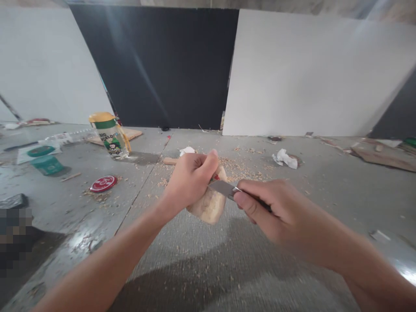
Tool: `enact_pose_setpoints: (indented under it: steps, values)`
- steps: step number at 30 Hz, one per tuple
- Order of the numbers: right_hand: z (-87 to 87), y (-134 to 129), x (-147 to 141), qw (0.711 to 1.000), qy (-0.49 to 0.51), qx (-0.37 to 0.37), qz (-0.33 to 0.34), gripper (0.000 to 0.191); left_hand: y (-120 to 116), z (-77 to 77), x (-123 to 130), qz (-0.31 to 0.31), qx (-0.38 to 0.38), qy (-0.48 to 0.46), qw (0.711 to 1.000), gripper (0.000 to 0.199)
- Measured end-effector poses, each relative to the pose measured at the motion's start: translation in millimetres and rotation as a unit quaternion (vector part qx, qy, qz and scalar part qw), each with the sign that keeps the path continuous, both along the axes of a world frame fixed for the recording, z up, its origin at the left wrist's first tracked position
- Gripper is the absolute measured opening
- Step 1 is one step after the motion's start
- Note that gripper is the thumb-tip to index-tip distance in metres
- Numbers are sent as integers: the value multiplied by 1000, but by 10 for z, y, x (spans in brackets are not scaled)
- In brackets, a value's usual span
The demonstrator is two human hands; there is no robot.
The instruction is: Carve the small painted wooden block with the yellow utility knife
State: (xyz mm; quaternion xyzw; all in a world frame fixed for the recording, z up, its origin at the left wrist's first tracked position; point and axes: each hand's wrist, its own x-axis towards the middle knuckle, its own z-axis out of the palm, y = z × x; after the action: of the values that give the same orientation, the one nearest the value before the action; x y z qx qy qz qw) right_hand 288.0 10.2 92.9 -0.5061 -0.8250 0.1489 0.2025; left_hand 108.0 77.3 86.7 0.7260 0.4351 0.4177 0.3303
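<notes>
In the middle of the head view, my left hand (191, 177) is closed around a pale, rounded piece of wood (209, 206). Its lower end sticks out beneath my fingers, and a small red mark shows near its top. A carving knife (224, 188) is gripped in my right hand (268, 203), with its handle mostly hidden by my fingers. The broad grey blade points left and lies across the wood, close to my left hand; whether its edge is in the wood I cannot tell.
Wood shavings (250, 170) litter the grey floor. A yellow-lidded bottle (110, 136), a red round tin (103, 183) and a teal container (47, 165) stand left. Crumpled tissue (285, 158) lies right. Black (162, 65) and white panels (318, 73) line the back.
</notes>
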Motion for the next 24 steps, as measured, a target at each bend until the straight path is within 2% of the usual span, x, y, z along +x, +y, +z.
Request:
enact_pose_setpoints:
  steps: [4, 9, 12, 18, 21, 24]
  values:
    - [-17, -2, -29, 1000, -23, -4, -16, 42, -3, 7, -7, 7, 8, 50, 999, 56]
    - [-2, -45, -39, 998, -50, -38, -25, 44, 42, 1, -27, 57, 45, 66, 995, 53]
    - [-46, -97, -3, 994, -83, -64, -2, 44, 84, 19, -69, 87, 51, 70, 993, 49]
    - [-95, -137, 44, 978, -165, -83, 91, 29, 102, 77, -141, 130, 54, 56, 988, 49]
    - [-31, -100, 11, 989, -117, -77, 57, 38, 91, 80, -125, 125, 57, 82, 987, 49]
    - [4, -47, -35, 998, -55, -10, 4, 40, 88, 75, -101, 115, 56, 94, 987, 49]
